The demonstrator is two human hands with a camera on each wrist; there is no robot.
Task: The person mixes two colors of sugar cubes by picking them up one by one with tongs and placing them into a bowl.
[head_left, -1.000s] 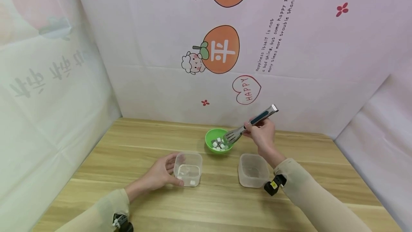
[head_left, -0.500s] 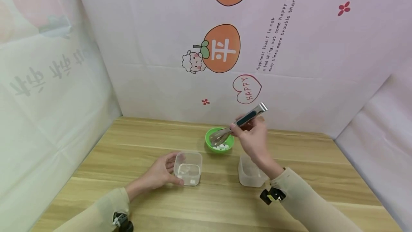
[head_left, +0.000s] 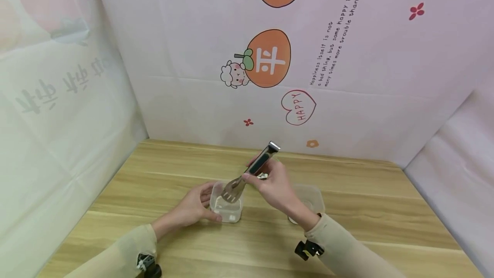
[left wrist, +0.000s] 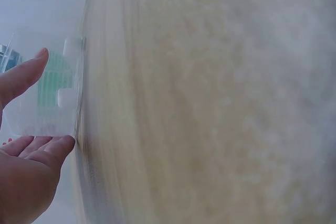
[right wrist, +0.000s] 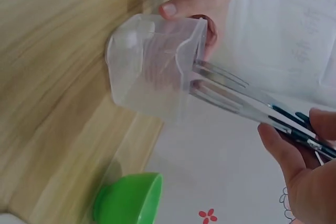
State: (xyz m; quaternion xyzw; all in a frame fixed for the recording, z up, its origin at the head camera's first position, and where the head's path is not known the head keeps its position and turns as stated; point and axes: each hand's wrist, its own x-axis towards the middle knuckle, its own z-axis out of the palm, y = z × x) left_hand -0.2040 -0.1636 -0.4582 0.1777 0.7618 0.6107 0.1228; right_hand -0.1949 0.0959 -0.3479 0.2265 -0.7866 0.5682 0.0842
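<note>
My left hand (head_left: 191, 206) holds a clear plastic container (head_left: 218, 204), thumb at the near side and fingers round the far side. A few small white cubes (left wrist: 67, 98) lie at its bottom, seen through the wall in the left wrist view. My right hand (head_left: 275, 185) grips metal tongs (head_left: 259, 164) with dark handle inlays. Their slotted tips point down at the container's mouth; in the right wrist view they stand slightly apart at the rim. Whether anything sits between the tips I cannot tell. A green bowl (right wrist: 126, 203) stands behind, mostly hidden by my right hand in the head view.
A second clear container (head_left: 314, 193) stands to the right, partly behind my right forearm. White cubes (head_left: 263, 176) show in the bowl past my right hand. A printed cloth (head_left: 193, 110) hangs behind the wooden table (head_left: 170, 170), with more cloth at both sides.
My right hand has moved left and nearer, carrying the tongs from the green bowl to the left container. My left hand has stayed at its container.
</note>
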